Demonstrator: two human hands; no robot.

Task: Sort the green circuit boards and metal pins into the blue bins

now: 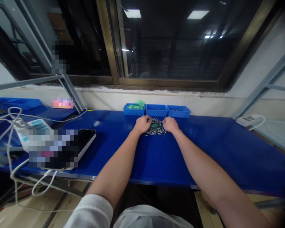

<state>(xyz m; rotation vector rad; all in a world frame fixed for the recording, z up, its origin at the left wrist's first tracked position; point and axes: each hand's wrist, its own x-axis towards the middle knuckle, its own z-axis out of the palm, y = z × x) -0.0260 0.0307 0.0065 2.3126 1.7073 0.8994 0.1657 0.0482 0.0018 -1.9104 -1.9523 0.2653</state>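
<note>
A loose pile of thin, shiny metal pins or screws [157, 130] lies on the blue tabletop [161, 158], with a bit of green [154, 126] showing in its middle. At the pile's left edge is my left hand [142, 124], its fingers curled together and touching the pieces. My right hand [170, 124] is at the opposite edge, thumb and fingers pinched close to the pins. Whatever is between the fingertips of either hand is too small to make out.
Behind the pile stand three blue bins: the left bin [134, 112] holds green plastic, the middle bin [156, 110] and the right bin [179, 114] follow. A dark-topped device [85, 139] with white cables [10, 152] sits left. A power strip [250, 119] lies right.
</note>
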